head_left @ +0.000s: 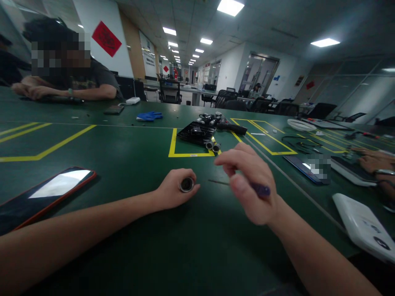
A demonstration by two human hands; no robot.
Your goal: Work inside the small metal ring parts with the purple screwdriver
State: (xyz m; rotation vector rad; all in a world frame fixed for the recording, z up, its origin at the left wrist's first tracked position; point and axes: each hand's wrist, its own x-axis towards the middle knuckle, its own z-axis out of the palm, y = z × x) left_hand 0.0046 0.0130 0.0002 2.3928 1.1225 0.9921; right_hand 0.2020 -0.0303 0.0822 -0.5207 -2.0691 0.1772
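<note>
My left hand (175,190) is closed around a short round part with a metal rim (187,185); its dark hollow end faces me, and the fingers hide the rest. To the right, my right hand (251,183) grips a screwdriver (261,190) with a dark purple handle. Its thin shaft points left toward the round part, and the tip is apart from it. Beyond both hands lies a black ribbed tray-like piece (196,133) inside a yellow tape outline. Two round metal-rimmed parts (212,146) sit at its near corner, and several dark and shiny parts are heaped behind it.
On the green table (138,246), a phone in a red case (55,193) lies at left and a white device (364,226) at right. A blue glove (149,116) lies farther back. Another person (70,70) sits across; a co-worker's hands (376,160) are at the right edge.
</note>
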